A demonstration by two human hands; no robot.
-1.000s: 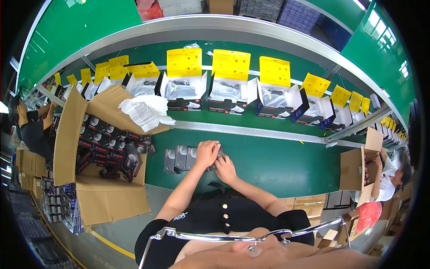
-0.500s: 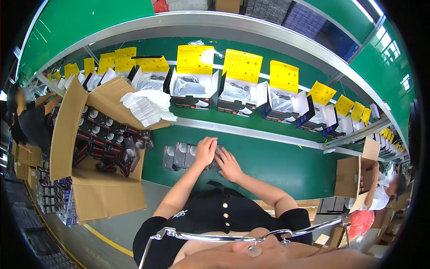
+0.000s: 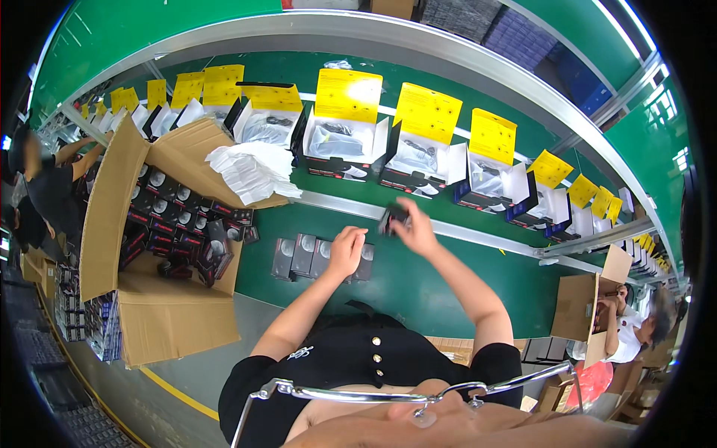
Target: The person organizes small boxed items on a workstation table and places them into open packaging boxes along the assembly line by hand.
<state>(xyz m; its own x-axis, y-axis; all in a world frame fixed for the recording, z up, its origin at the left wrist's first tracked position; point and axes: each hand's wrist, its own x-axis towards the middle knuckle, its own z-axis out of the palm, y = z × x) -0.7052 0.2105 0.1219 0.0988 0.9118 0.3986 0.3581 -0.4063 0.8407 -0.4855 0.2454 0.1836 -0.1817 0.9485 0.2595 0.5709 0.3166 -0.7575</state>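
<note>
My right hand (image 3: 418,233) is raised over the bench, closed on a small black box (image 3: 389,219) near the metal rail. A row of small black boxes (image 3: 302,255) with round pale pictures lies flat on the green bench. Over the right part of that row rests my left hand (image 3: 346,252), its fingers stretched out close together and holding nothing that I can see. Beyond the rail stands an open product box (image 3: 344,145) with a yellow lid and a bagged item inside. Another open product box (image 3: 418,158) is nearest to the box in my right hand.
At the left, a big open carton (image 3: 179,306) holds many small black boxes. White crumpled paper (image 3: 254,173) lies on its flap. More yellow-lidded boxes line the rail (image 3: 448,234). A person (image 3: 631,325) works beside a carton (image 3: 575,299) at the right; others stand far left.
My right hand has lifted a small black box from the row and moved it forward toward the rail. The left hand has stayed over the row. The view has shifted slightly.
</note>
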